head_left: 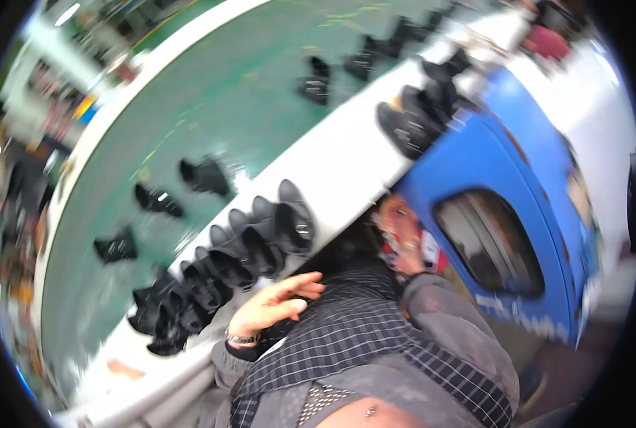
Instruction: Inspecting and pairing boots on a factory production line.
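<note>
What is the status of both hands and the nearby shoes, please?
Left hand open, holding nothing. Right hand close beside blue machine, grip unclear. Black shoes lined up along white ledge.

Left hand [271,305] relaxed, right hand [403,239] reached farther forward.
Left forearm [231,365] short in view, banded wrist [243,341] bent; fingers [300,285] nearly straight, pointing rightward, thumb [288,309] apart from them on the body side. Right forearm [450,314] angles up from lower right, grey-sleeved; right-hand fingers blurred, grip unclear.
</note>
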Demonstrator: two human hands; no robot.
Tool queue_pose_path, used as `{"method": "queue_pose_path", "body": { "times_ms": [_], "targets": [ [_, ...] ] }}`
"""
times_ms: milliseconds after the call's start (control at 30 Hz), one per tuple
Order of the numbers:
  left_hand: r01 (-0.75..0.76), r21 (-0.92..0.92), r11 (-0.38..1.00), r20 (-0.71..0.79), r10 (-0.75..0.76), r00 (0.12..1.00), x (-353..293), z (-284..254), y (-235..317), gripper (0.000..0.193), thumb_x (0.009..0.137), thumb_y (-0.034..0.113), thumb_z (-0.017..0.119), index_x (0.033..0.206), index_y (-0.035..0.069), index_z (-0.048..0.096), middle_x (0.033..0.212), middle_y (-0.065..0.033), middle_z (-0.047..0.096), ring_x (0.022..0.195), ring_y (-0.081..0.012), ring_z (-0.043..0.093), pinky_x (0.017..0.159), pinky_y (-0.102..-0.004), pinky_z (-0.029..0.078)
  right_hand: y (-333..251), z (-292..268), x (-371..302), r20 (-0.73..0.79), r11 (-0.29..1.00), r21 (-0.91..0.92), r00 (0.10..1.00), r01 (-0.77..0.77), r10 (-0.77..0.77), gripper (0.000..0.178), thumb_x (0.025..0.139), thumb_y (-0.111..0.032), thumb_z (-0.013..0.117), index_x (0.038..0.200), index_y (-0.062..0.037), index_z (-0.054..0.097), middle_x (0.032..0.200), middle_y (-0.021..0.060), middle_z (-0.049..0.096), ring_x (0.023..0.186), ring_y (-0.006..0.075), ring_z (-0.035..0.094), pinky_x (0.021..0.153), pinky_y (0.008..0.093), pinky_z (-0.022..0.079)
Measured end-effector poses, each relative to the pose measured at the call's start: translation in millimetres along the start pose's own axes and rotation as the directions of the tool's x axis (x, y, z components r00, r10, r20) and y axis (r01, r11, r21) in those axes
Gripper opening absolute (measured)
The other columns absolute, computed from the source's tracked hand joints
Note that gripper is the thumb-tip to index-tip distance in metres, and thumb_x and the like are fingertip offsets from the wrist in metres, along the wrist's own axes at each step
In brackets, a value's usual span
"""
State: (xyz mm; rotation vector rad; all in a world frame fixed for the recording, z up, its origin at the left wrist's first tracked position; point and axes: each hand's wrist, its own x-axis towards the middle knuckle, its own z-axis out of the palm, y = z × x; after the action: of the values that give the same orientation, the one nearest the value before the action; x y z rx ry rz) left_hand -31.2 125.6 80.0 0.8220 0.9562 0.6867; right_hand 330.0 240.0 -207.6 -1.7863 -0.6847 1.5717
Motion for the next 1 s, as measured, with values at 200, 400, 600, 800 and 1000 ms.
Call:
{"method": "queue_pose_path", "body": {
  "times_ms": [200, 400, 600, 800, 1000],
  "targets": [
    [-0.081, -0.037, 0.996, -0.165, 0.074, 0.983, -8.5, 11.8, 54.4, 0.058, 0.092, 0.020, 0.059, 0.142, 0.003, 0.036, 0.129, -0.0148, 0.053, 0.117, -0.0189, 0.051, 0.083, -0.0275, 0.047, -56.0, 5.9, 23.0, 0.424, 0.951, -0.274, 0.870, -0.140, 0.250, 0.025, 0.094, -0.032, 0.050, 0.100, -0.0090, 0.060, 0.076, 0.0088, 0.062, 0.059, 0.0206, 0.062, 0.044, 0.0341, 0.050],
    [-0.228, 0.127, 0.965, -0.572, 0.259, 0.778, -45.0, 3.2, 131.2, 0.051, 0.091, 0.017, 0.058, 0.136, 0.000, 0.043, 0.120, -0.0125, 0.059, 0.108, -0.0173, 0.057, 0.078, -0.0249, 0.048, -71.0, 13.9, 62.7, 0.414, 0.878, -0.443, 0.826, -0.183, 0.381, 0.023, 0.093, -0.028, 0.051, 0.099, -0.0077, 0.060, 0.078, 0.0100, 0.063, 0.063, 0.0227, 0.063, 0.046, 0.0359, 0.051],
    [-0.257, 0.385, 0.887, -0.856, 0.447, 0.259, -97.1, -120.5, 177.5, 0.045, 0.092, 0.025, 0.057, 0.128, -0.001, 0.049, 0.117, -0.0135, 0.059, 0.104, -0.0209, 0.060, 0.067, -0.0260, 0.052, -73.0, 12.6, 79.5, 0.219, 0.827, -0.517, 0.899, -0.223, 0.379, 0.021, 0.091, -0.024, 0.053, 0.098, -0.0064, 0.061, 0.081, 0.0113, 0.063, 0.066, 0.0248, 0.064, 0.048, 0.0377, 0.053],
    [0.573, 0.402, 0.715, -0.874, 0.486, 0.008, -151.1, -324.6, 119.8, 0.040, 0.079, 0.029, 0.071, 0.114, 0.012, 0.061, 0.106, -0.0086, 0.062, 0.105, -0.0233, 0.056, 0.081, -0.0354, 0.051, -46.7, -43.4, 88.7, -0.026, 0.798, -0.538, 0.952, -0.270, 0.304, 0.019, 0.089, -0.020, 0.054, 0.097, -0.0051, 0.062, 0.083, 0.0126, 0.063, 0.070, 0.0269, 0.065, 0.050, 0.0395, 0.055],
    [0.679, -0.234, 0.696, -0.920, 0.068, -0.386, -194.3, -410.6, 0.9, 0.034, 0.068, 0.029, 0.074, 0.098, 0.015, 0.067, 0.106, -0.0109, 0.066, 0.102, -0.0292, 0.061, 0.081, -0.0405, 0.053, -25.8, -55.2, 66.1, -0.176, 0.797, -0.443, 0.912, -0.410, 0.371, 0.024, 0.088, -0.017, 0.053, 0.107, -0.0027, 0.059, 0.096, 0.0163, 0.062, 0.073, 0.0330, 0.066, 0.055, 0.0450, 0.059]
  ]
}}
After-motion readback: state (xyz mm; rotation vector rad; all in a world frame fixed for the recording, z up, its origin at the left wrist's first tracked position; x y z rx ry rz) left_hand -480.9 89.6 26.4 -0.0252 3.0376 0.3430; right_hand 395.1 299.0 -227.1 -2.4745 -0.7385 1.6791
